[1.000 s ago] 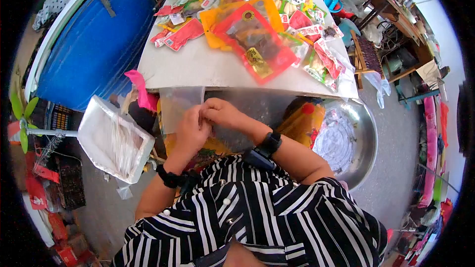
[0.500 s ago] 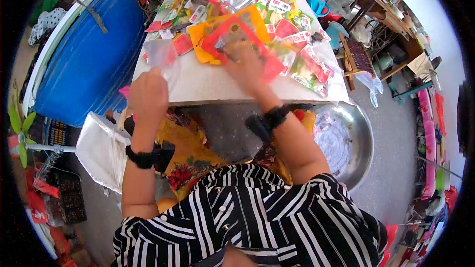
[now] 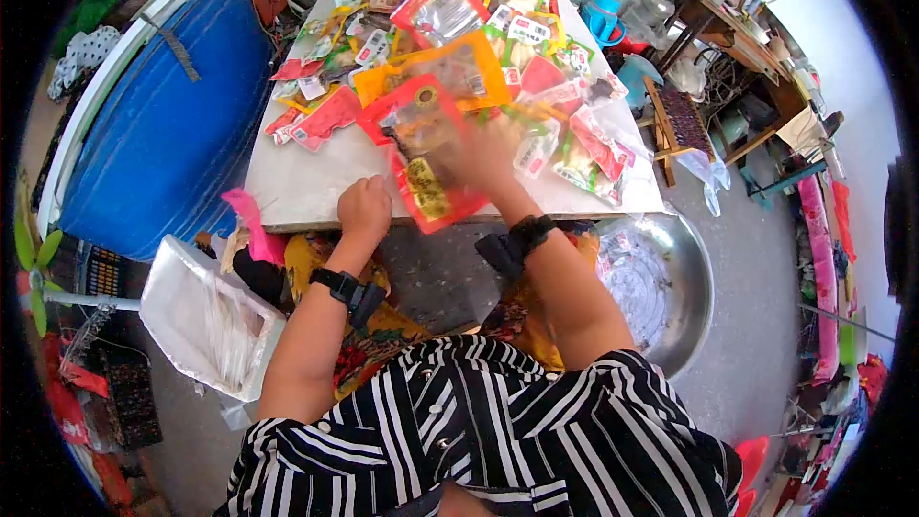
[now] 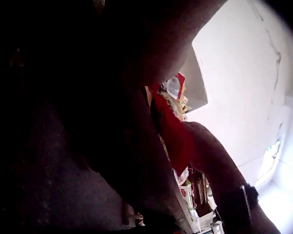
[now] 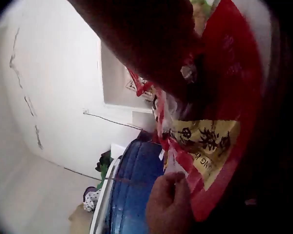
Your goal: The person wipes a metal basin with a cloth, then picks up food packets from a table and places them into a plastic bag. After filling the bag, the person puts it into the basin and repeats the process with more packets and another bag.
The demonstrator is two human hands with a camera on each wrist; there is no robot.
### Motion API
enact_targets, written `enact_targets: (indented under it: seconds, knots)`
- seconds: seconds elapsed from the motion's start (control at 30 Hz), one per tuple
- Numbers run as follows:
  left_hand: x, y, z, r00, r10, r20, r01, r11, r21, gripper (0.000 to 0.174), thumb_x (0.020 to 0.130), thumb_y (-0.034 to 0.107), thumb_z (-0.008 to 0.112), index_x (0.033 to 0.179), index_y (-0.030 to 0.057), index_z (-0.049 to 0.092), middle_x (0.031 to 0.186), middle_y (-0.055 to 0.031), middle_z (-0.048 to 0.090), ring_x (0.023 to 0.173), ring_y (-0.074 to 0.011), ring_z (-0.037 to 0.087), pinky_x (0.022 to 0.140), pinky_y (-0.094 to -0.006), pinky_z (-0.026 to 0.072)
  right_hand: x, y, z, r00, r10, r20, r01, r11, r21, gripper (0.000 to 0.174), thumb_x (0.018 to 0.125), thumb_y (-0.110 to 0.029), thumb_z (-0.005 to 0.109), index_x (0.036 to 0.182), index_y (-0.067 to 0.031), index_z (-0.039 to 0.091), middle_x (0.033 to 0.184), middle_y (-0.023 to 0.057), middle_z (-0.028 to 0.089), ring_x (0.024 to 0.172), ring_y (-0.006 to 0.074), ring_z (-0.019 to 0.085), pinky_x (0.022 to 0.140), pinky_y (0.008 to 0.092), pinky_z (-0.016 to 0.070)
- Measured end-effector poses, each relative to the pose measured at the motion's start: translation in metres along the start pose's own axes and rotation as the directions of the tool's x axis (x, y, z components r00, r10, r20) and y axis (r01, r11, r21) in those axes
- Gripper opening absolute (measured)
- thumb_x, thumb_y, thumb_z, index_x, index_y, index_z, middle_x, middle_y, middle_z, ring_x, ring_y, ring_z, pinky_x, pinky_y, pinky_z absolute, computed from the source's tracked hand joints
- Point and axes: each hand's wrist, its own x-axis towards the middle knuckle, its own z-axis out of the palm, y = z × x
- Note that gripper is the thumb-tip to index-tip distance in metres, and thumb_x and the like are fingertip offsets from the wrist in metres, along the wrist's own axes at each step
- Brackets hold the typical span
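My right hand grips a red-edged food pouch by its right side, over the front part of the table. The pouch has a clear window with dark food behind it and a gold label, which shows large in the right wrist view. At the table's front edge, left of the pouch, my left hand is curled. In the right wrist view its fingertips pinch a whitish, see-through plastic bag, hardly visible from the head. An orange-edged pouch lies just behind the red one. The left wrist view is mostly dark.
Many small packets are heaped on the white table. A large blue tub stands at left, with a white foam box in front. At right are a metal basin and a small wooden stool.
The hands, together below the table edge at first, came up and apart. My left hand rose with the clear bag, then lowered; my right hand took the red pouch and drew it nearer.
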Motion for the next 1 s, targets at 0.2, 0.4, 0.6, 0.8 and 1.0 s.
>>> enact_targets:
  seconds: [0.2,0.4,0.6,0.8,1.0]
  knots:
    - [-0.004,-0.013,0.015,0.999,-0.003,-0.049,0.004,1.0,0.014,0.007,0.068,0.012,0.045,0.065,0.0063,0.048,0.058,-0.0124,0.047,0.057,-0.0304,0.048,0.05,-0.0408,0.0381,-0.008,0.002,0.049,0.95,0.228,0.214,-0.309,0.78,0.543,0.043,0.062,-0.028,0.059,0.092,0.0014,0.048,0.083,0.0204,0.054,0.079,0.0309,0.053,0.068,0.0368,0.0413]
    - [0.0,0.0,-0.003,0.999,0.002,0.046,-0.004,1.0,0.024,0.007,0.068,0.012,0.045,0.066,0.0063,0.049,0.061,-0.0124,0.049,0.058,-0.0308,0.049,0.052,-0.041,0.039,-0.016,-0.001,-0.017,0.93,0.074,0.361,-0.349,0.493,0.797,0.031,0.067,-0.022,0.053,0.089,-0.0002,0.052,0.078,0.0157,0.055,0.074,0.026,0.054,0.065,0.0339,0.0414]
    - [-0.002,-0.004,0.008,1.0,0.017,0.005,-0.017,0.998,0.052,0.01,0.067,0.014,0.046,0.068,0.0053,0.049,0.064,-0.0127,0.049,0.06,-0.0306,0.048,0.053,-0.0411,0.039,-0.087,0.096,-0.122,0.801,0.585,0.123,-0.356,0.301,0.885,0.013,0.073,-0.011,0.049,0.084,-0.004,0.052,0.067,0.0026,0.053,0.058,0.0107,0.049,0.049,0.0233,0.0388]
    - [-0.001,0.002,0.004,1.0,-0.007,0.017,0.006,0.999,0.031,0.01,0.067,0.014,0.046,0.067,0.0045,0.049,0.063,-0.0138,0.049,0.061,-0.0316,0.048,0.054,-0.042,0.0386,-0.232,0.253,-0.157,0.548,0.83,0.106,-0.289,0.068,0.955,0.014,0.072,-0.003,0.046,0.085,-0.0048,0.05,0.069,0.0008,0.051,0.053,0.0094,0.045,0.047,0.0208,0.0369]
    - [0.001,0.0,0.0,0.996,-0.027,0.088,0.025,0.999,0.03,0.011,0.066,0.014,0.046,0.063,0.0038,0.046,0.063,-0.0145,0.049,0.062,-0.0321,0.048,0.055,-0.0428,0.0384,-0.369,0.322,-0.105,0.368,0.898,0.239,-0.534,-0.006,0.845,0.005,0.073,-0.004,0.045,0.07,-0.0081,0.044,0.058,-0.0013,0.044,0.046,0.0094,0.042,0.042,0.0238,0.0384]
